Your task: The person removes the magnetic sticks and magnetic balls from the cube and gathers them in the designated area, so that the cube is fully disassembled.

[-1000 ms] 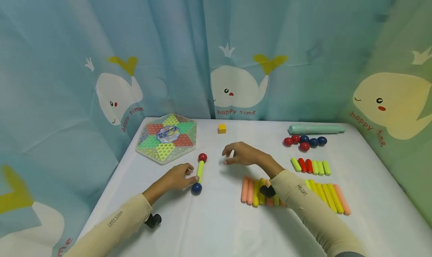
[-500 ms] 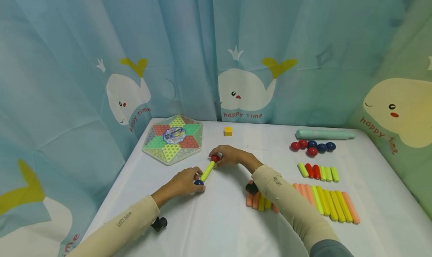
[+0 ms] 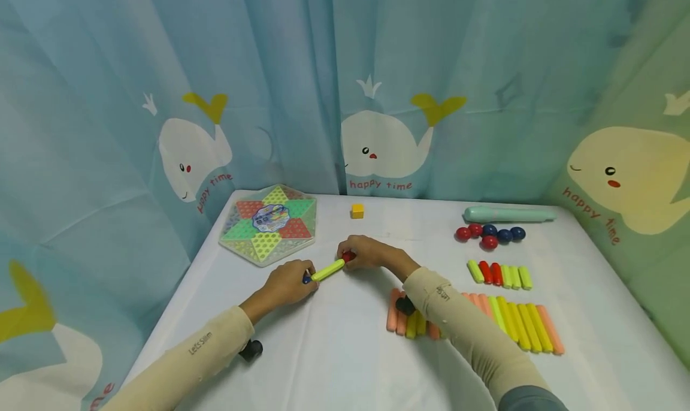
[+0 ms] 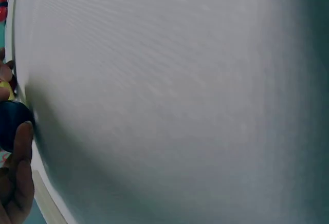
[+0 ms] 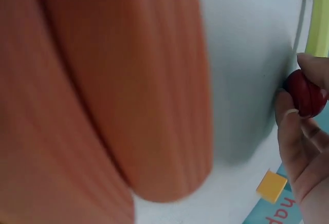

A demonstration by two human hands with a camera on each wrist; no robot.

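A lime stick [image 3: 327,271] bridges both hands over the table, with a blue ball [image 3: 306,278] at its left end and a red ball [image 3: 348,256] at its right end. My left hand [image 3: 287,281] grips the blue ball, mostly covering it in the head view. In the left wrist view a finger lies against the blue ball [image 4: 13,124]. The red ball [image 5: 306,94] is pinched between thumb and fingers of my right hand [image 3: 366,252], as the right wrist view shows.
Behind the hands lie a star-patterned game board [image 3: 268,224] and a yellow cube [image 3: 357,211]. To the right are loose red and blue balls [image 3: 489,242], short sticks [image 3: 496,273], long sticks [image 3: 525,324] and a mint-green bar [image 3: 509,214]. A whale curtain [image 3: 291,87] hangs behind.
My right hand moved left and took hold of the red ball, and my left hand grasped the blue one. Between them the stick turned from pointing away to lying more crosswise.
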